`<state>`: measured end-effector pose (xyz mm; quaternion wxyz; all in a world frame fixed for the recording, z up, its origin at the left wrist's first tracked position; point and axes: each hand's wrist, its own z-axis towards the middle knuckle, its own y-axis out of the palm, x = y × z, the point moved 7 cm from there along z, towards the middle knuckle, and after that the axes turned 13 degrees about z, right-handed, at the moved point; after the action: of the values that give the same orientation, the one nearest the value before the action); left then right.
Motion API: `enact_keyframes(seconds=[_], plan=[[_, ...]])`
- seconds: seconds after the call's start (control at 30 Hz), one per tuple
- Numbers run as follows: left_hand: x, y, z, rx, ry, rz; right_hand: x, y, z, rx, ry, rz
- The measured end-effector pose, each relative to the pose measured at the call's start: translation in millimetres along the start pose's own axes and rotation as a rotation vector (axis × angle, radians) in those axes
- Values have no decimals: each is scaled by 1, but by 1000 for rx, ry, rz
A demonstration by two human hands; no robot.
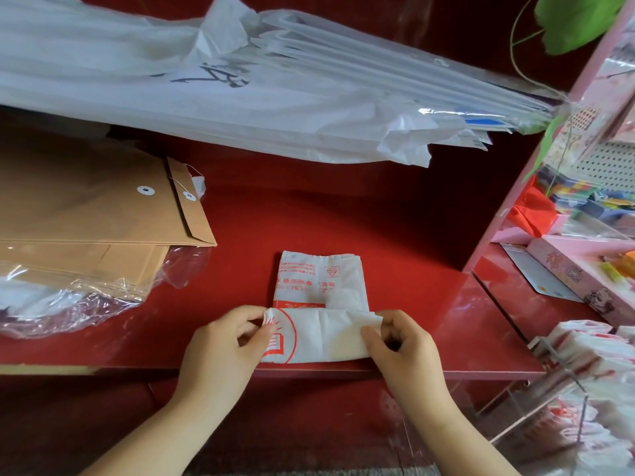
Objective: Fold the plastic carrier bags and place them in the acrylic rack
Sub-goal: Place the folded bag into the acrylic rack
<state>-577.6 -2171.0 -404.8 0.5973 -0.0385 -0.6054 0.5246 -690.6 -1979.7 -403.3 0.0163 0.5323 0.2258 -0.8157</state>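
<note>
A white plastic carrier bag (318, 293) with red print lies as a narrow strip on the red shelf (395, 255), its near end turned up over itself. My left hand (223, 345) pinches the left corner of that folded end. My right hand (398, 341) pinches its right corner. The acrylic rack (549, 400) stands at the lower right, with several folded white and red bags (598, 352) in it.
Brown string-tie envelopes (92, 214) in clear wrap lie at the left. A stack of large white plastic sleeves (240, 87) overhangs the back of the shelf. A pink display with stationery (577, 262) stands at the right.
</note>
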Motion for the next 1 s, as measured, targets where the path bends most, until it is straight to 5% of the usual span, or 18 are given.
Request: enact_keyframes(seconds=[0.23, 0.37, 0.53, 0.7, 0.8, 1.0], plan=[[18, 4, 6, 32, 74, 292, -6, 10, 0, -11, -14, -367], [34, 6, 5, 165, 324, 549, -13, 10, -2, 70, -172, -493], [42, 5, 3, 277, 455, 534, -13, 10, -3, 107, -231, -557], [41, 31, -14, 3, 763, 618, -17, 10, -3, 93, -261, -578], [30, 39, -18, -88, 744, 720, -19, 11, -5, 59, -324, -632], [25, 24, -15, -107, 735, 521, -12, 10, -12, -172, -485, -641]])
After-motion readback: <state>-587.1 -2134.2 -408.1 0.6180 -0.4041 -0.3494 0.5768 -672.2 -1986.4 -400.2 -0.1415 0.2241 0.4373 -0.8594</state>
